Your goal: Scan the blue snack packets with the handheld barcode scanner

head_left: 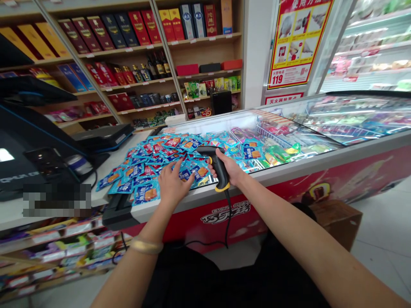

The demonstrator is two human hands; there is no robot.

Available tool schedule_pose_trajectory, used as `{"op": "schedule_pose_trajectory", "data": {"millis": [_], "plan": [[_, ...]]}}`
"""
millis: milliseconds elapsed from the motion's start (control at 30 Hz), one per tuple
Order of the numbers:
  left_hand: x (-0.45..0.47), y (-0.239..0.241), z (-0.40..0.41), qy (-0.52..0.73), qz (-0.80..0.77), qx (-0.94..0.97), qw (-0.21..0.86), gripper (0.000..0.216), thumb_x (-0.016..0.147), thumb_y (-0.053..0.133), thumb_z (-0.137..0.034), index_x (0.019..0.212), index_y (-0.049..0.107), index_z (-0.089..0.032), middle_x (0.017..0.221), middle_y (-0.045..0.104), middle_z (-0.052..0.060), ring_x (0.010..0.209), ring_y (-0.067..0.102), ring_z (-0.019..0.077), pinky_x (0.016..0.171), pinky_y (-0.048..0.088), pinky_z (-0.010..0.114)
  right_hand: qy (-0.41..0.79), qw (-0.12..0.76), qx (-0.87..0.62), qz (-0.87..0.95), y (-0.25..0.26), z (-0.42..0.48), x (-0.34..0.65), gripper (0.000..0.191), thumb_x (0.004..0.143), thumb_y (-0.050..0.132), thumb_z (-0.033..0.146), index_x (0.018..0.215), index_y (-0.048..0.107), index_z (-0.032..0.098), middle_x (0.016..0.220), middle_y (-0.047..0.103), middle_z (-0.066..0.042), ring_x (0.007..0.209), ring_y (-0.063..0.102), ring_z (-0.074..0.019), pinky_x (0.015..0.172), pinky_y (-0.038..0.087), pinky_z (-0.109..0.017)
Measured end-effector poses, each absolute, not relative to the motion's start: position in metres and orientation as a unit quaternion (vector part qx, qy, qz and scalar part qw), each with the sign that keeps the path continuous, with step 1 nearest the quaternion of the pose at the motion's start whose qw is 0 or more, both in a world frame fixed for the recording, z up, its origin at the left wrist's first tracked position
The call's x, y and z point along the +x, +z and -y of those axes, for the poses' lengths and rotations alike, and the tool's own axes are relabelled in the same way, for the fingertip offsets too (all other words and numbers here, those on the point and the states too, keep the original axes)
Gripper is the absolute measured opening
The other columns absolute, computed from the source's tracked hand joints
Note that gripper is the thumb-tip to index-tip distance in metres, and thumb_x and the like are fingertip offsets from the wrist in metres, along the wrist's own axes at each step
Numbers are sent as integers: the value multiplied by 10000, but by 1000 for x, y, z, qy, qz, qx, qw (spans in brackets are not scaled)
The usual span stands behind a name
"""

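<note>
A black barcode scanner [221, 170] with yellow trim is in my right hand [231, 167], fingers wrapped round its handle. Its head points left over the packets, and its cable hangs down in front of the freezer. My left hand [173, 182] is spread over the near side of a heap of small blue snack packets [150, 160]; whether its fingertips touch them I cannot tell. Some packets in the heap show red labels, others dark blue. The heap covers the left end of the freezer's glass top and reaches onto the counter beside it.
A chest freezer [272, 169] with a red front runs off to the right. The checkout machine [41, 145] stands at the left, a black scale [102, 136] behind it. Shelves of boxed bottles [141, 28] line the back. A cardboard box [335, 220] sits on the floor at right.
</note>
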State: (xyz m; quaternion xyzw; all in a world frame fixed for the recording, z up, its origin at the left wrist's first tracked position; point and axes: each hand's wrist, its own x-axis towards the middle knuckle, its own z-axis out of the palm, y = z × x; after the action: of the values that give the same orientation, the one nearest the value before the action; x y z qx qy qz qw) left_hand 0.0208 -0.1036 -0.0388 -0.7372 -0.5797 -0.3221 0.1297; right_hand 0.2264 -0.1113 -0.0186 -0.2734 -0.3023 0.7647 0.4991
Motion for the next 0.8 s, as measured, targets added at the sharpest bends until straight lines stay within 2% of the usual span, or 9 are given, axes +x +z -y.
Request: {"op": "schedule_pose_trajectory", "data": {"millis": [133,300,400,700,800], "plan": [[19,-40,108,-260,619,-734,97,689,754,671,-496,1359,540,-195,1207,617,172,1137,554,380,933,447,505,762,502,-280,298,-18,112,226,518,958,407,579,804,607,126,572,551,-12,436,507,-82,388,442,-166],[15,-43,103,-329,581,-741,77,681,730,729,-393,1352,541,-190,1111,624,134,1064,586,324,936,475,457,759,505,-274,305,-21,110,227,499,903,506,606,796,612,130,582,560,-8,442,513,-81,395,449,-168],[9,-49,96,-377,553,-740,64,649,715,748,-342,1317,565,-185,1110,600,124,1046,589,289,956,480,427,758,509,-269,306,-23,109,228,499,910,498,599,802,615,126,589,565,-7,443,521,-83,398,455,-173],[7,-49,95,-417,592,-683,96,566,724,720,-266,1277,608,-223,1188,565,131,1122,542,329,997,438,522,763,512,-266,293,-19,112,227,491,894,519,608,891,633,130,591,574,-3,450,513,-87,396,440,-178],[7,-43,104,-439,567,-688,113,470,772,654,-236,1243,640,-230,1208,555,127,1135,543,310,1005,445,495,764,512,-263,293,-19,113,227,498,883,529,618,888,632,131,592,577,-6,455,509,-86,399,441,-177]]}}
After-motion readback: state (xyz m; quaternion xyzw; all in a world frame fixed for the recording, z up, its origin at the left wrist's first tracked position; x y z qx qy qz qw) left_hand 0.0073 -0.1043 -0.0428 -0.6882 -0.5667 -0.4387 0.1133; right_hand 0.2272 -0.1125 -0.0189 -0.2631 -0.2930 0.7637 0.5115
